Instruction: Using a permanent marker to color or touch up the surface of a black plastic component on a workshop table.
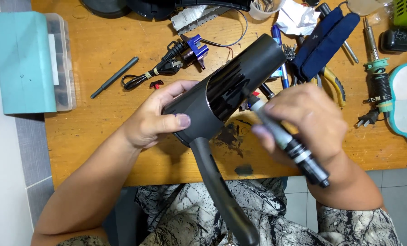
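The hair dryer (pixel 233 86) at centre is glossy black on its barrel, with a matte dark grey handle. The screwdriver (pixel 287 141) is black and grey with a silver band. The counter (pixel 98 136) is orange-brown wood, stained dark near the middle. At upper left lies a teal box (pixel 23 61). Upper right, a navy pouch (pixel 324 38); lower frame, marbled black-and-white clothing (pixel 180 214).

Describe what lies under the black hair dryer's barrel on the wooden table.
Under the black hair dryer, held in the left hand, the wooden table shows a dark stain. Pens poke out beside it. Anything directly beneath the barrel is covered.
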